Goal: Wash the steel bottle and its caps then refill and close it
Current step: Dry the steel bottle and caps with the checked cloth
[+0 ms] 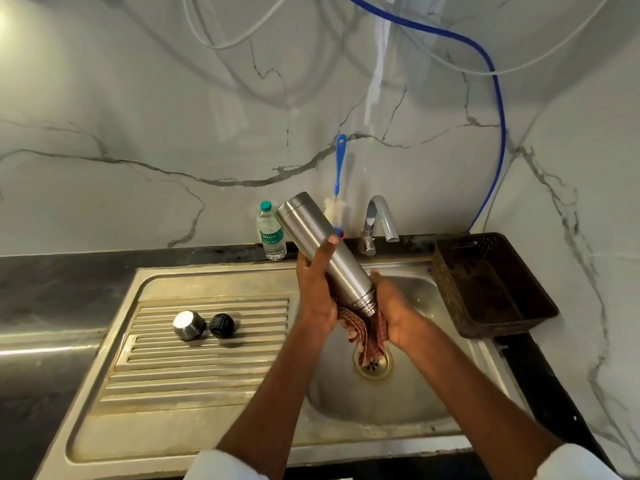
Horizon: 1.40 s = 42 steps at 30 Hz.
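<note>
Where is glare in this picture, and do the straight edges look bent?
Head view: strong glare at the top-left wall corner and on the steel cap; the counter edge and sink rim bow outward, a wide-angle distortion; the steel bottle looks sharp.

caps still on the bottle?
No: the steel cap and black cap lie on the drainboard, apart from the steel bottle.

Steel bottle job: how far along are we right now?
Done: both caps are off, the steel cap and black inner cap lying on the drainboard.

In hand: the left hand holds the steel bottle mouth-down over the sink, while the right hand holds a checked cloth at its neck.

Left: refilling and closing; the tap shows no water. Whether the caps are washed is unclear.
</note>
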Available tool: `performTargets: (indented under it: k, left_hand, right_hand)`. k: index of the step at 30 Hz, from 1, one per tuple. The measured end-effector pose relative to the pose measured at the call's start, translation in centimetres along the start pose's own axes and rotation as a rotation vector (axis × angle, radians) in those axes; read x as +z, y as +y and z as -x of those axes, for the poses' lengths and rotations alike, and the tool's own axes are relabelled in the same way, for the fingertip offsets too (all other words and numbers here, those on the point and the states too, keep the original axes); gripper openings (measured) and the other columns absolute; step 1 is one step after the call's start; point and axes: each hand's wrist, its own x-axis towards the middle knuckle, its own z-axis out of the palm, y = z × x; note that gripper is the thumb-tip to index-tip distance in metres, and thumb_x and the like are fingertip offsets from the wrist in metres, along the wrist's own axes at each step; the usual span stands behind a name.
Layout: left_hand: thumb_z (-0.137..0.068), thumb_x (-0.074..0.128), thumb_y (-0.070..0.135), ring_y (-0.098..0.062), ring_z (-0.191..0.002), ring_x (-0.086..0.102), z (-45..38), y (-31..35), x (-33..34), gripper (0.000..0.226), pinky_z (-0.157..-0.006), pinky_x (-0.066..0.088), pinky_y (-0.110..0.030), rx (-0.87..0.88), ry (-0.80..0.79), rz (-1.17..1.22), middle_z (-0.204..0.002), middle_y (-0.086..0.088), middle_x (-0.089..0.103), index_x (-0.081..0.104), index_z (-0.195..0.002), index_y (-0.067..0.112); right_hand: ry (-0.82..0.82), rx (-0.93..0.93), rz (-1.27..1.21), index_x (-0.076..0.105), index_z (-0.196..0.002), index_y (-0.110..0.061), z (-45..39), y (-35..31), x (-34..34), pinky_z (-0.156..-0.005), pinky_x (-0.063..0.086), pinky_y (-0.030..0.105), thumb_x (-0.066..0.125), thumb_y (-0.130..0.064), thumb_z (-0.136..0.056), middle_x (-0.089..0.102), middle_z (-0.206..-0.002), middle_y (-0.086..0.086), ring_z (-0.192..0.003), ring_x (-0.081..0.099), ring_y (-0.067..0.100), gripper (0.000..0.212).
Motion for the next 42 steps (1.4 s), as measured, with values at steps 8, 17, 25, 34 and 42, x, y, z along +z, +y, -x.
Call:
performTargets:
  k: [8,17,25,34,42]
  left_hand:
    - [-0.080,0.087,0.030,-0.032,-0.103,0.073,0.5,2.9,0.1,0.048,-0.095,0.059,-0.054,-0.190,0.020,0.206,-0.103,-0.011,0.079,0.065,-0.120,0.017]
    - [-0.058,0.093,0.047,-0.030,-0.103,0.071,0.5,1.6,-1.2,0.090,-0.081,0.062,-0.044,-0.102,-0.088,-0.028,-0.113,-0.015,0.073,0.060,-0.135,0.014]
    - [-0.079,0.090,0.042,-0.028,-0.102,0.074,1.0,2.1,-5.1,0.068,-0.086,0.064,-0.044,-0.086,0.046,-0.167,-0.114,-0.012,0.074,0.060,-0.134,0.015]
    - [-0.059,0.089,0.022,-0.018,-0.092,0.075,3.4,-1.5,-5.2,0.060,-0.081,0.064,-0.046,0.172,-0.242,-0.805,-0.101,0.004,0.078,0.067,-0.114,0.031]
    - [-0.056,0.085,0.039,-0.010,-0.099,0.071,3.2,-0.2,-5.9,0.077,-0.085,0.062,-0.036,0.250,-0.288,-0.846,-0.111,0.009,0.074,0.061,-0.129,0.032]
  right_hand:
    - [0.759,-0.911,1.029,0.071,-0.093,-0.022,0.6,1.4,-0.6,-0.063,0.041,0.026,0.018,-0.059,-0.107,0.070,-0.077,0.006,-0.070,0.066,0.025,0.066]
    - [-0.107,0.077,0.144,0.070,-0.115,0.008,0.5,2.3,-3.7,-0.075,0.055,0.043,0.042,-0.062,-0.100,0.068,-0.103,0.031,-0.086,0.064,0.040,0.077]
    - [0.278,-0.602,0.208,0.069,-0.110,-0.017,4.3,1.4,-4.0,-0.062,0.055,0.029,0.060,-0.010,-0.099,0.074,-0.103,0.008,-0.093,0.072,0.021,0.015]
    - [0.181,-1.178,1.223,0.060,-0.140,-0.024,6.7,1.0,0.3,-0.100,0.039,0.005,0.060,0.003,-0.093,0.063,-0.135,-0.013,-0.120,0.049,-0.020,0.055]
    - [0.187,-1.176,1.392,0.032,-0.160,-0.034,7.7,2.1,0.3,-0.119,0.038,0.037,0.064,-0.008,-0.093,0.036,-0.163,-0.012,-0.150,0.034,0.011,0.078]
